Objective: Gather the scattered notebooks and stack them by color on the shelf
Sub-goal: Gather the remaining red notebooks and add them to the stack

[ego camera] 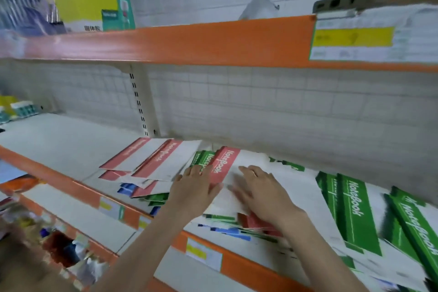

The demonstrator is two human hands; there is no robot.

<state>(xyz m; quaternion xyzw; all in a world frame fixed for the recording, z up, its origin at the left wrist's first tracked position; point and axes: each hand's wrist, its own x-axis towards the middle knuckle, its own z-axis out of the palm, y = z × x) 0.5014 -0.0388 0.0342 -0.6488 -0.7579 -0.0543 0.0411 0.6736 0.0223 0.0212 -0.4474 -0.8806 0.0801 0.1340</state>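
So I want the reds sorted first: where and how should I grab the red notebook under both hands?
Probably by its near, unprinted edge, from the front. The red notebook lies flat atop the pile, its red band toward the back wall. The left hand and right hand already press on it, so sliding it forward should free that edge to pinch.

1. A white shelf (61, 147) with an orange front edge is holding my notebooks.
2. Red notebooks (151, 161) are lying in a messy pile in the middle.
3. Green notebooks (355, 211) are lying on the right side.
4. Bits of blue notebooks (233, 231) are peeking out from under the pile, near the front edge.
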